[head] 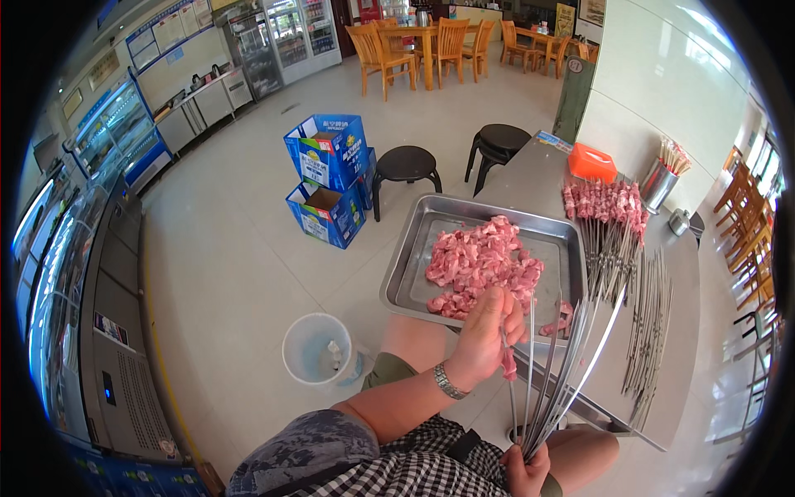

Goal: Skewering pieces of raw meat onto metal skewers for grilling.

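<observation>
A bundle of long metal skewers (559, 379) fans upward from my right hand (528, 469), which grips their lower ends near my lap. One skewer stands apart at the bundle's left with a piece of raw meat (509, 364) on it. My left hand (494, 326), with a metal watch band at the wrist, is closed around that skewer's upper part, just above the meat; its fingertips are partly hidden. Beyond it, a steel tray (410, 248) holds a heap of raw meat chunks (478, 264). A few more chunks lie at the tray's near right corner, behind the skewers.
On the steel table (677, 348) lie loaded meat skewers (605, 202) and bare metal skewers (649, 335), with an orange box (592, 163) and a metal holder of sticks (661, 183). A white bucket (317, 348), blue cartons (326, 211) and black stools (407, 164) stand on the floor.
</observation>
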